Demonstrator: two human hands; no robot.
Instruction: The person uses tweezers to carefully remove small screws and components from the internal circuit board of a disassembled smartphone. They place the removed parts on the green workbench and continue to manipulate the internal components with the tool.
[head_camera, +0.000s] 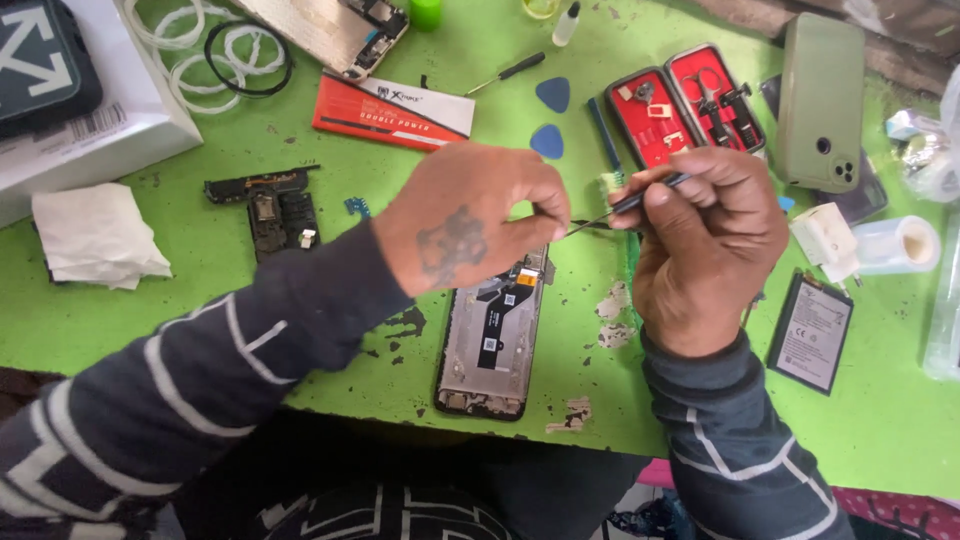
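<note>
Both hands hover mid-frame over the opened phone (492, 335), which lies back-off in the lower centre of the green table (300, 130). The right hand (705, 250) has its fingers closed around a thin dark tool (622, 208), tip pointing left; the left hand (470, 215) pinches its fingers narrow right at that tip, on something too small to make out. I'd say the trick here is bracing both wrists and keeping the tip low over the phone, so anything tiny that slips lands in the frame.

Lots of clutter around: blue picks (548, 118) and a red tool case (685, 105) in the upper middle, a green-cased phone (820, 100) upper right, a battery (812, 332) at right, a black board piece (270, 205) left, a white tissue (95, 235) far left. The chipped table paint could hide small parts.
</note>
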